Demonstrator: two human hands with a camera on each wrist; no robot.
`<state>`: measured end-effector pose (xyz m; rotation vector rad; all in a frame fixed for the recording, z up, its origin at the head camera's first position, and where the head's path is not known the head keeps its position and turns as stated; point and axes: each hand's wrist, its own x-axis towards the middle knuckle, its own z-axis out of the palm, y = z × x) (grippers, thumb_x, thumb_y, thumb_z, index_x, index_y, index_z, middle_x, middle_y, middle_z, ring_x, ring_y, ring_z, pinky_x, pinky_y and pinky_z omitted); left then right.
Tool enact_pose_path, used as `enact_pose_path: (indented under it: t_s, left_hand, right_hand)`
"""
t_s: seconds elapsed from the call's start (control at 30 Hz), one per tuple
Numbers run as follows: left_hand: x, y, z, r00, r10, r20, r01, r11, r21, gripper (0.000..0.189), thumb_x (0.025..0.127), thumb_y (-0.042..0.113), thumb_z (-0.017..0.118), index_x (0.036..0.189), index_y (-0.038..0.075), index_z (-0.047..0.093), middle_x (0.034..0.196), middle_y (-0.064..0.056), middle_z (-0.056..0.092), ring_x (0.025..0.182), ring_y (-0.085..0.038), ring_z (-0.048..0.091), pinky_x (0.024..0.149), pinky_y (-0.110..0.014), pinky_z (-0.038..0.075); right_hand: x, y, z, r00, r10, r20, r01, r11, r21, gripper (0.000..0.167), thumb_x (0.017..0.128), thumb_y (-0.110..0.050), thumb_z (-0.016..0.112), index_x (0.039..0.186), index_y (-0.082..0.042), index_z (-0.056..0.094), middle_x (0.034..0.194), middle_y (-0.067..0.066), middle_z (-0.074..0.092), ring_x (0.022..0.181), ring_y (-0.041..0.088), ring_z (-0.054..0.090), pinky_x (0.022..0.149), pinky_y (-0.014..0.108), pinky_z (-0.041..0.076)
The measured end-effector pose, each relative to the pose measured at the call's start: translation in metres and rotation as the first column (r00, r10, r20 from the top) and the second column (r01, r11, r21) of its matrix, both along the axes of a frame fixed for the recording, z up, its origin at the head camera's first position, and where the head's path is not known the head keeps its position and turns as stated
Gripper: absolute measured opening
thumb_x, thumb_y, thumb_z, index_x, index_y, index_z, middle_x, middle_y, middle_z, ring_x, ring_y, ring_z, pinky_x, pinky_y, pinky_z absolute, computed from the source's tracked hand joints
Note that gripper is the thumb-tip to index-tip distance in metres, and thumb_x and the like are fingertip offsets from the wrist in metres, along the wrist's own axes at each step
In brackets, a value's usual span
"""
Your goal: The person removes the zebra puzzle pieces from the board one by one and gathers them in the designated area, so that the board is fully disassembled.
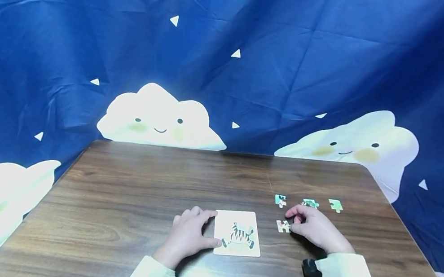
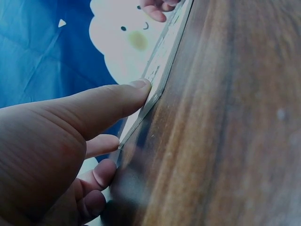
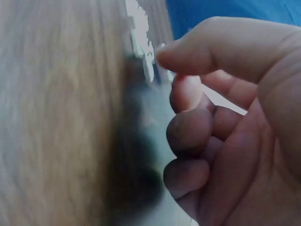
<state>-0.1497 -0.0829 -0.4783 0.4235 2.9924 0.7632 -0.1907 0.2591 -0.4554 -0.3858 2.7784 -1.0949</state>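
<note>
A square white puzzle board (image 1: 251, 248) with a zebra picture lies flat on the table. My left hand (image 1: 189, 234) rests at its left side, thumb on the lower left corner area and index finger at the upper left corner. In the left wrist view the thumb (image 2: 113, 101) presses down on the board near its edge. My right hand (image 1: 320, 229) hovers low over the table, fingers loosely bent, with a gap between thumb and index finger. Its thumb tip is right at a small light jigsaw piece (image 1: 282, 226). Nothing shows between the fingers in the right wrist view.
Behind the right hand lie three more pieces: a blue and white one (image 1: 280, 200), a green patterned one (image 1: 310, 203) partly behind the hand, and a plain green one (image 1: 336, 205). The brown wooden table (image 1: 120, 182) ends at a blue curtain (image 1: 229, 67) with clouds.
</note>
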Motion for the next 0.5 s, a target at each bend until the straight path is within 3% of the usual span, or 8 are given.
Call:
enact_pose_path:
  t_s: [0.13, 0.33, 0.5]
  left_hand:
    - [0.000, 0.000, -0.001, 1.000, -0.001, 0.003, 0.001, 1.000, 0.003, 0.076, 0.070, 0.053, 0.083, 0.136, 0.020, 0.062, 0.108, 0.000, 0.057, 0.092, -0.021, 0.048, 0.080, -0.043, 0.034]
    - [0.000, 0.000, -0.001, 1.000, 0.003, 0.008, -0.003, 1.000, 0.000, 0.076, 0.070, 0.053, 0.083, 0.136, 0.021, 0.062, 0.107, 0.001, 0.056, 0.091, -0.020, 0.047, 0.080, -0.043, 0.034]
    - [0.000, 0.000, -0.001, 1.000, 0.004, 0.011, -0.004, 1.000, -0.011, 0.076, 0.070, 0.054, 0.083, 0.136, 0.021, 0.062, 0.106, 0.002, 0.056, 0.091, -0.019, 0.047, 0.080, -0.043, 0.034]
  right_hand:
    - [-0.001, -0.008, 0.002, 1.000, -0.016, -0.027, 0.015, 1.000, -0.026, 0.018, 0.082, -0.008, 0.070, 0.101, -0.009, 0.068, 0.077, -0.003, 0.052, 0.072, 0.012, 0.049, 0.068, 0.027, 0.039]
    - [0.001, -0.025, 0.005, 0.997, -0.024, -0.079, 0.020, 0.998, -0.058, 0.018, 0.083, -0.011, 0.075, 0.100, -0.009, 0.069, 0.074, -0.003, 0.053, 0.070, 0.013, 0.051, 0.068, 0.028, 0.041]
    - [0.003, -0.041, 0.003, 0.998, -0.017, -0.067, 0.013, 0.998, -0.056, 0.019, 0.083, -0.013, 0.075, 0.101, -0.011, 0.069, 0.074, -0.004, 0.052, 0.069, 0.013, 0.051, 0.068, 0.029, 0.042]
